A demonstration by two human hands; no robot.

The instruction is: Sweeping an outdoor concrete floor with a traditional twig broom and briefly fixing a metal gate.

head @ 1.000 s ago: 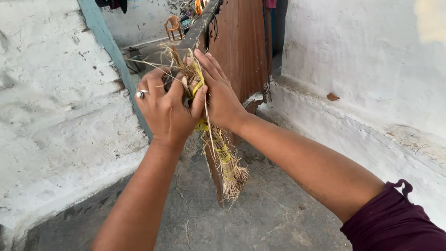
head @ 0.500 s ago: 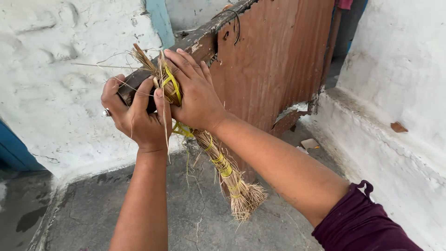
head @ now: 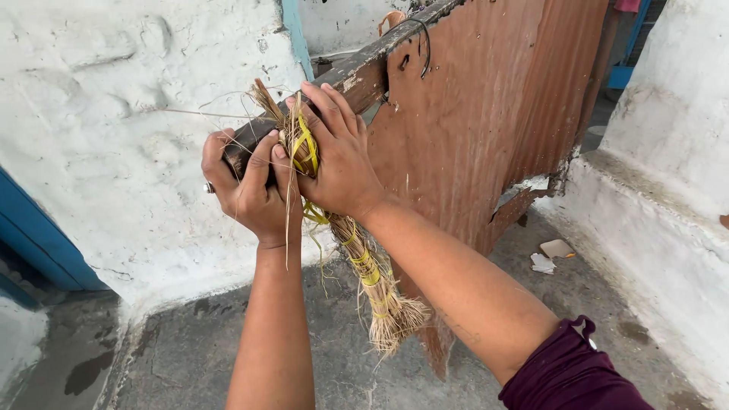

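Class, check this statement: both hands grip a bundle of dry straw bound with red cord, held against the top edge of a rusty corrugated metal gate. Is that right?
Not quite. The head view shows the cord is yellow, not red. The rest holds: the left hand and right hand both grip the bundle of dry straw, held against the top edge of the rusty corrugated metal gate.

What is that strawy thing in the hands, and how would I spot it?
Find the rusty metal sheet gate. In front, the left hand and right hand grip a straw bundle. Only it has yellow bands and a frayed lower end.
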